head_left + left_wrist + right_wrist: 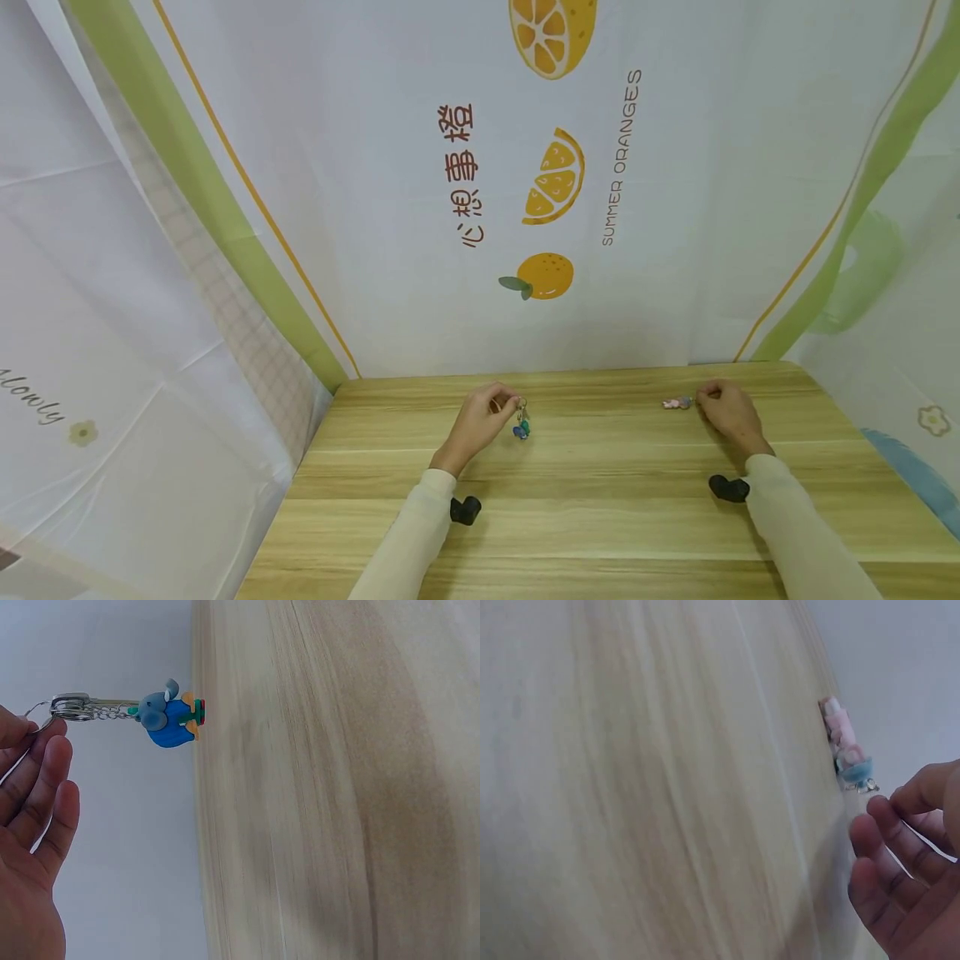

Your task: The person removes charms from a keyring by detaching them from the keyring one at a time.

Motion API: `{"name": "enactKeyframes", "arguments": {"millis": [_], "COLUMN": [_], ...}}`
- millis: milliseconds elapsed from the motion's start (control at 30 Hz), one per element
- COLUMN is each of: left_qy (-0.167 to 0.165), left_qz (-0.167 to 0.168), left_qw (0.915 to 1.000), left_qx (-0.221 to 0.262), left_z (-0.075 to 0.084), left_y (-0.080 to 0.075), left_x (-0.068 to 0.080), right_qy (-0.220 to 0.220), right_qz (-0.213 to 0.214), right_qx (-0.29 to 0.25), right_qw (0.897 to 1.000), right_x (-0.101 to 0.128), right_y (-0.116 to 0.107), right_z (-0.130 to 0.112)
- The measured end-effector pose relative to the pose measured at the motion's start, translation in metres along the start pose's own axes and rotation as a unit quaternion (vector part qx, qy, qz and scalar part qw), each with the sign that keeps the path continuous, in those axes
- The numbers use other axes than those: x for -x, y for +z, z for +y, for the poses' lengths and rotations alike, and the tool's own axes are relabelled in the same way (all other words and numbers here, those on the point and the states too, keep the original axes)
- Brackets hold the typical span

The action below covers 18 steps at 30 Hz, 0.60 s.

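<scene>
My left hand (482, 417) pinches a split ring between thumb and fingertips. From it hang keys (71, 706), a short chain and a blue elephant figure (169, 716), held over the table; a bit of green shows beside the elephant in the head view. Farther right, my right hand (726, 410) has its thumb and index finger pinched together at the metal end of a pink and blue figure charm (847, 742). The charm stretches leftward from the fingertips along the tabletop in the head view. The remaining right fingers are bent loosely below the index finger.
The wood-grain table (585, 517) ends at a white cloth backdrop (375, 208) printed with oranges and lettering. White cloth also hangs on both sides. A black wrist mount (466, 510) sits on the left sleeve and another black mount (728, 488) on the right.
</scene>
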<state>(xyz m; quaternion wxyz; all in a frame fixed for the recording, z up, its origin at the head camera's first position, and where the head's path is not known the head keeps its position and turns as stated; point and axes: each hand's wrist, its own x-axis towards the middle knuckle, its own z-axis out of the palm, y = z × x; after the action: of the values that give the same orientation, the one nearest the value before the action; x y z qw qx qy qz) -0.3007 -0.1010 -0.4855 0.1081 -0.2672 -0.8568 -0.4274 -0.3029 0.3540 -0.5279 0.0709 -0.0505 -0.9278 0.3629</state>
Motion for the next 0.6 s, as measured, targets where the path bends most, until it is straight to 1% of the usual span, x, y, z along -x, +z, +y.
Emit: {"name": "enactKeyframes", "arguments": {"millis": [100,167,333,467,600], "left_qy": [0.003,0.006,0.01,0.013,0.018], "left_qz": [0.001,0.002,0.002,0.001,0.003], "left_qw": [1.0,1.0,0.9999,0.9999,0.9998], "left_qx": [0.001,0.001,-0.003,-0.005,-0.01], "left_z": [0.0,0.0,-0.001,0.0,0.001], "left_y": [0.0,0.0,0.001,0.002,0.002], "left_x": [0.0,0.0,-0.001,-0.002,-0.003], "right_qy": [-0.008,-0.016,-0.054,-0.089,-0.127], "right_qz": [0.008,0.007,-0.005,-0.016,-0.031], "right_qx": [0.01,0.007,-0.002,-0.013,-0.023], "right_qw": [1.0,1.0,0.999,0.996,0.991], "right_x": [0.0,0.0,-0.002,-0.003,-0.003], "right_y": [0.002,0.005,0.017,0.031,0.045], "right_z": [-0.006,-0.011,-0.028,-0.048,-0.073]}}
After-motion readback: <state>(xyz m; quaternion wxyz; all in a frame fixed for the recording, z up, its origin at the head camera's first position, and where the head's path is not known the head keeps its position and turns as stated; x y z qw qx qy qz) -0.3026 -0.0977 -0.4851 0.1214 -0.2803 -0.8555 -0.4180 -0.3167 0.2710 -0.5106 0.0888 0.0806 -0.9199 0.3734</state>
